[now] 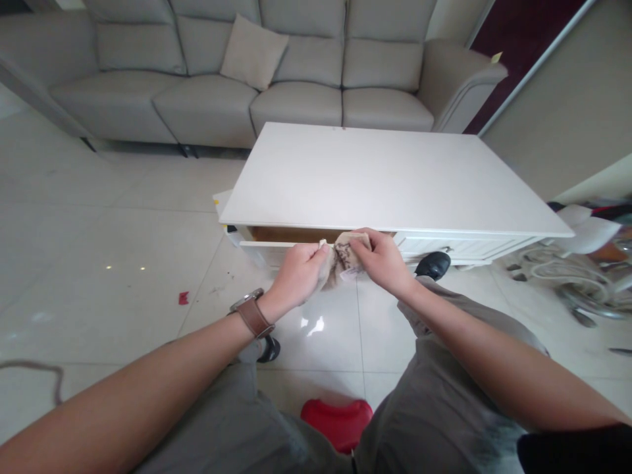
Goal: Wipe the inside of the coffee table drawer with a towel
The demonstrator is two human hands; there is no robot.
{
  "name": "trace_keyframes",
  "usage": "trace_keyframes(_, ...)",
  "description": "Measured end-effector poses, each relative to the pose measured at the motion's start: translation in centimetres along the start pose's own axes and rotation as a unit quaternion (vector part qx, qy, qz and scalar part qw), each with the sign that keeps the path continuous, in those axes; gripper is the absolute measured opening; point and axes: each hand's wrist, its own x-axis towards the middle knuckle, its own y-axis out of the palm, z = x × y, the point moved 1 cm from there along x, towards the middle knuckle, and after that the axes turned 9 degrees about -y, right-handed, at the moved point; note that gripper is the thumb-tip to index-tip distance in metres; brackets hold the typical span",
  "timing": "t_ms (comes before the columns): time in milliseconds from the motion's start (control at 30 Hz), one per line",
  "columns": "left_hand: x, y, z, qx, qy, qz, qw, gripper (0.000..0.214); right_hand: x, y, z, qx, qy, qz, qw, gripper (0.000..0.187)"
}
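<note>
Between my two hands is a crumpled beige cloth with dark printing on it; a small whitish tag-like piece hangs at its lower edge. My left hand, below a brown-strapped wristwatch, pinches the cloth's left side. On the other side my right hand grips it with the thumb on top. Both hands are in front of a partly open drawer in the white coffee table. Most of the drawer's inside is hidden by the tabletop and my hands.
Behind the table stands a grey sofa with a beige cushion. A red stool is between my legs. A red scrap lies on the tiled floor at left, and piled items are at the right.
</note>
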Motion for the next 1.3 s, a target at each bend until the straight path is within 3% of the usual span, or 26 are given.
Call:
trace_keyframes(167, -0.4, 1.1, -0.7, -0.025, 0.010, 0.042, 0.999, 0.045, -0.8, 2.0, 0.8, 0.137, 0.061, 0.052, 0.987, 0.031)
trace_keyframes(367, 0.1, 0.3, -0.6, -0.014, -0.001, 0.032, 0.999, 0.046, -0.9, 1.7, 1.2, 0.290, 0.075, 0.144, 0.943, 0.027)
trace_keyframes(467, 0.3, -0.3, -0.4, -0.012, -0.005, 0.040, 0.999, 0.045, -0.8, 1.4, 0.9, 0.244, 0.015, 0.163, 0.956, 0.022)
trace_keyframes(567, 0.2, -0.4, -0.6, 0.008, 0.017, 0.065, 0.998, 0.042, -0.6, 0.9, 0.8, 0.115, -0.074, 0.129, 0.982, 0.013)
trace_keyframes(667, -0.2, -0.3, -1.0, 0.028, 0.037, 0.091, 0.995, 0.040, -0.4, 0.6, 1.0, 0.026, -0.134, 0.099, 0.986, 0.015)
trace_keyframes(900, -0.1, -0.4, -1.1, 0.004, 0.036, 0.128, 0.991, 0.042, -0.5, 0.5, 1.2, -0.021, -0.109, 0.104, 0.988, 0.021)
trace_keyframes(1033, 0.8, -1.1, -0.5, -0.028, 0.030, 0.096, 0.994, 0.043, -0.4, 0.0, 1.7, 0.022, -0.092, 0.122, 0.988, 0.024)
trace_keyframes(1300, 3.0, -3.6, 1.0, -0.093, 0.017, -0.033, 0.995, 0.048, 0.2, -2.3, 2.1, 0.106, 0.005, 0.112, 0.988, 0.035)
